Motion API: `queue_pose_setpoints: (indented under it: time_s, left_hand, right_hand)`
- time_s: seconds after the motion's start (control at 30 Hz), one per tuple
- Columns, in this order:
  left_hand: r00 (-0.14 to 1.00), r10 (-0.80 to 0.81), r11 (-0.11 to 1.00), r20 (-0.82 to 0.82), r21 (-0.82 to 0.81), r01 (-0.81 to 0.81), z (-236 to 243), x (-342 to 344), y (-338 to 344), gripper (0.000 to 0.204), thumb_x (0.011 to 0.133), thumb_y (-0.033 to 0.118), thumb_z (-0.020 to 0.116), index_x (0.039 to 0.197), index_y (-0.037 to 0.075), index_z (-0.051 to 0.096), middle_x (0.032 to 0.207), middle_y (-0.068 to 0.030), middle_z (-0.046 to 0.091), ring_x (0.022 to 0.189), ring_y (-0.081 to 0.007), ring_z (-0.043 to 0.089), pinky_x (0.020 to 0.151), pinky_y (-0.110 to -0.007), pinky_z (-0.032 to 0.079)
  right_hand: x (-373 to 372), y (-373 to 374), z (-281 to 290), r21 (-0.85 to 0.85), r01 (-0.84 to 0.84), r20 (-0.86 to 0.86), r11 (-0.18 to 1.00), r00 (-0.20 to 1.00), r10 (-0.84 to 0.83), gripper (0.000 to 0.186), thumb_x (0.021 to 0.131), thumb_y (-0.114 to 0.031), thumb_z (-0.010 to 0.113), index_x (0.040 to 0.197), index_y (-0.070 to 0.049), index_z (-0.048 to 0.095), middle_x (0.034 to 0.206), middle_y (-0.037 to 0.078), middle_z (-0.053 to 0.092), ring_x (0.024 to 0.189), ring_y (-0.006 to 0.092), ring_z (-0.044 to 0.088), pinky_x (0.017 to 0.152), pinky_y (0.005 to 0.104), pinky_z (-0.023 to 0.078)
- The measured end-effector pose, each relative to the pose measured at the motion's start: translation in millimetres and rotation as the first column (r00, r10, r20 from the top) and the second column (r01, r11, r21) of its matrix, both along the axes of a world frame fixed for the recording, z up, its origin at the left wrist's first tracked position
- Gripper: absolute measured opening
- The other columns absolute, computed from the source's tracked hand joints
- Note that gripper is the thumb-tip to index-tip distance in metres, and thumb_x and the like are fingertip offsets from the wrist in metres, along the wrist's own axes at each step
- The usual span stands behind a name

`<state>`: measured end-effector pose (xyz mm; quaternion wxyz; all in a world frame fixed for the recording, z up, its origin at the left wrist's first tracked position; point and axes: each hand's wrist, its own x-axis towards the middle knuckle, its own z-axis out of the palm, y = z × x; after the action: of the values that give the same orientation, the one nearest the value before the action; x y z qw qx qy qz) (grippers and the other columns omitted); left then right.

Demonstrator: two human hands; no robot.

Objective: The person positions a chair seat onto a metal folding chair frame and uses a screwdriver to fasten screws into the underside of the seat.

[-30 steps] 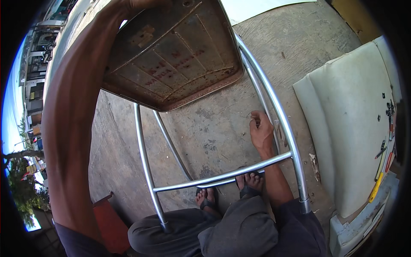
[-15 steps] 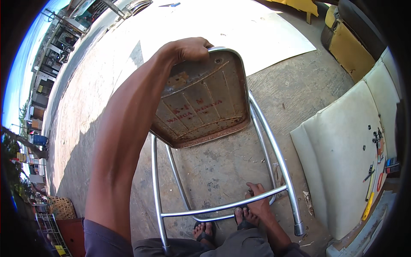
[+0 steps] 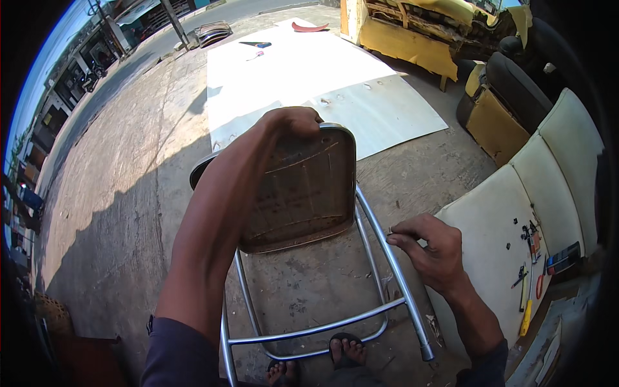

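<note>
My left hand (image 3: 293, 122) is closed over the far rim of a chair's rusty metal panel (image 3: 303, 200), which has a chrome edge. This panel belongs to a chair with a chrome tube frame (image 3: 412, 317), tipped with its legs toward me. Just right of the frame, my right hand (image 3: 432, 251) is raised, thumb and forefinger pinched together. A tiny thing seems to show at those fingertips, too small to name. Part of the panel is hidden behind my left forearm.
On the right, a cream padded cushion (image 3: 477, 200) bears a yellow-handled screwdriver (image 3: 527, 316), a dark device (image 3: 563, 258) and small black bits. A white sheet (image 3: 380, 122) covers the ground ahead. Torn yellow seat furniture (image 3: 406, 48) stands at the far right.
My right hand has risen from the ground by my feet to beside the chair's right tube. The panel and my left hand sit lower in view, and the view has tilted up.
</note>
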<state>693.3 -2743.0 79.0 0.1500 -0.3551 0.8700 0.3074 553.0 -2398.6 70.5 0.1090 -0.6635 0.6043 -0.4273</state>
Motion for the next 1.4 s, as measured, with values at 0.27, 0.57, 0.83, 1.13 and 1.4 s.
queue_pose_setpoints:
  time_s: [0.27,0.57,0.83,1.13,1.4]
  left_hand:
    - [0.994,-0.107,0.987,-0.038,-0.128,0.101,-7.7,-12.8,-3.0,0.056,0.073,0.011,0.054,0.127,0.001,0.066,0.116,-0.0208,0.07,0.106,-0.0301,0.068,0.095,-0.041,0.05]
    - [0.992,-0.116,0.993,-0.059,-0.038,0.114,-28.7,-27.1,-26.6,0.04,0.08,0.017,0.062,0.115,0.001,0.071,0.105,-0.0132,0.074,0.092,-0.0234,0.069,0.084,-0.038,0.053]
    - [0.993,-0.062,0.998,-0.103,0.022,0.064,-9.1,-11.8,-23.9,0.039,0.079,0.018,0.062,0.114,0.001,0.071,0.103,-0.0127,0.073,0.09,-0.0229,0.068,0.082,-0.037,0.053]
    - [0.988,-0.053,0.998,-0.146,0.02,0.056,-7.3,4.5,-13.7,0.039,0.079,0.018,0.063,0.113,0.001,0.071,0.102,-0.0122,0.073,0.088,-0.0223,0.068,0.08,-0.037,0.053]
    - [0.986,-0.066,0.998,-0.152,0.012,0.069,-1.4,6.1,-5.9,0.039,0.079,0.019,0.063,0.112,0.001,0.071,0.1,-0.0118,0.073,0.086,-0.0218,0.068,0.079,-0.036,0.053]
  right_hand:
    - [2.7,-150.5,-93.8,-0.149,0.183,0.04,0.972,0.983,-0.179,0.016,0.091,-0.012,0.068,0.104,-0.002,0.07,0.096,0.015,0.071,0.081,0.0303,0.07,0.07,0.0378,0.055]
    - [-39.7,50.0,-82.3,0.498,0.358,0.136,0.79,0.867,-0.479,0.025,0.099,-0.024,0.064,0.102,0.0,0.069,0.076,0.004,0.061,0.054,0.0062,0.051,0.05,0.0242,0.043]
    - [7.4,288.1,-122.6,0.782,0.391,0.106,0.486,0.685,-0.721,0.02,0.095,-0.017,0.068,0.082,-0.003,0.062,0.064,0.0,0.055,0.054,0.0063,0.047,0.051,0.0248,0.039]
    - [211.4,125.4,-249.4,0.554,-0.461,0.512,0.693,0.845,0.153,0.018,0.086,-0.011,0.068,0.103,-0.004,0.07,0.097,0.014,0.069,0.086,0.0309,0.069,0.076,0.0374,0.054]
    - [407.0,23.3,-303.9,0.132,-0.627,0.135,0.768,0.779,0.612,0.015,0.084,-0.009,0.058,0.095,-0.002,0.064,0.097,0.013,0.059,0.103,0.0281,0.059,0.086,0.0397,0.052]
